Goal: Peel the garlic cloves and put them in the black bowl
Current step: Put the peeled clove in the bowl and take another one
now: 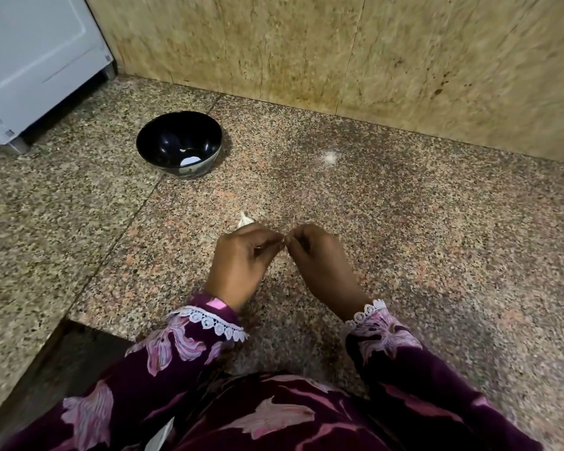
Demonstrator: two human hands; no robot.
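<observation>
The black bowl [179, 143] stands on the speckled granite counter at the upper left, with a small pale piece lying in its bottom. My left hand [241, 260] and my right hand [319, 265] meet over the middle of the counter, fingertips together, pinching a small garlic clove [285, 245] that is almost hidden between them. Another unpeeled garlic clove [244, 219] lies on the counter just beyond my left hand's knuckles.
A white appliance [36, 60] stands at the far left on the counter. A tan stone wall [339, 50] closes the back. A pale scrap of garlic skin [330, 156] lies to the right of the bowl. The counter edge [88, 327] steps inward at the lower left.
</observation>
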